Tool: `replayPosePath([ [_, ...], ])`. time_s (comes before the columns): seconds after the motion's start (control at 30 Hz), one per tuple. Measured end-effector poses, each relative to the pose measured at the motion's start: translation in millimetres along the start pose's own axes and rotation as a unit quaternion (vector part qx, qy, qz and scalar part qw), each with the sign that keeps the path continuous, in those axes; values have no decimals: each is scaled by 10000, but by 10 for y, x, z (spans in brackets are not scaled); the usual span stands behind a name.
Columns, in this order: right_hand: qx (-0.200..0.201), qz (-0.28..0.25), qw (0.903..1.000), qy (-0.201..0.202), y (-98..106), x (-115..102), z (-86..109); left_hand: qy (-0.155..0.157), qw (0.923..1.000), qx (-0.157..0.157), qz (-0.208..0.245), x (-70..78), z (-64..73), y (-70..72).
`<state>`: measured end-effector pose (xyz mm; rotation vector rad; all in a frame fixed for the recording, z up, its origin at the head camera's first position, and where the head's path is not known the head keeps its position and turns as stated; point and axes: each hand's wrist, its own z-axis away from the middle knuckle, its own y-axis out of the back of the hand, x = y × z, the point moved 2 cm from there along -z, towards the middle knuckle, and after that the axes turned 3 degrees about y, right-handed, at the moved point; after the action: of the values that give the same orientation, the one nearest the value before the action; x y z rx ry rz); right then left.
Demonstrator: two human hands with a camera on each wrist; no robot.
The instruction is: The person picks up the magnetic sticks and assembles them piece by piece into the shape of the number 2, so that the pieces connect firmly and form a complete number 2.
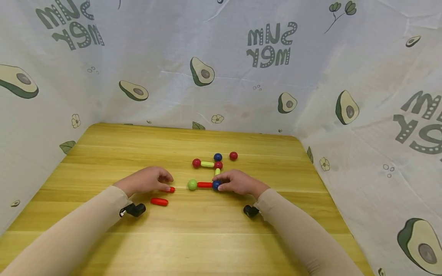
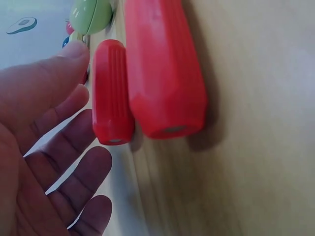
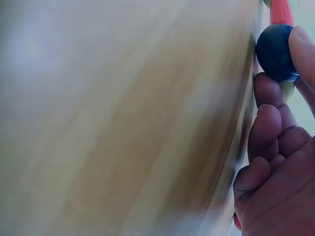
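Note:
My right hand [image 1: 239,182] pinches a dark blue ball [image 1: 216,185] between thumb and fingers. From that ball a red rod [image 1: 204,184] runs left to a light green ball [image 1: 192,184]. A yellow-green rod [image 1: 217,172] leads away from it to a red ball [image 1: 218,165]. My left hand [image 1: 146,181] is over a loose red rod [image 1: 171,189], partly hidden by its fingers. In the left wrist view its thumb and fingers are spread beside that ribbed rod [image 2: 112,93]. A second loose red rod [image 1: 159,201] lies nearer me.
Another yellow-green rod [image 1: 207,164] joins the corner ball to a further red ball [image 1: 196,163]. Behind sit a blue ball [image 1: 218,157] and a separate red ball [image 1: 233,156]. A printed cloth [image 1: 235,99] borders the wooden table [image 1: 200,245] at the back and sides.

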<state>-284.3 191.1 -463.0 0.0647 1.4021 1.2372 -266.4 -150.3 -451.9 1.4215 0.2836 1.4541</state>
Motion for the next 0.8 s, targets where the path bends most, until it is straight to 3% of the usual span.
replayPosePath([
  [0.8,0,-19,10000,27,-7,-61,-168,111,9999,-66,68,-44,7,-90],
])
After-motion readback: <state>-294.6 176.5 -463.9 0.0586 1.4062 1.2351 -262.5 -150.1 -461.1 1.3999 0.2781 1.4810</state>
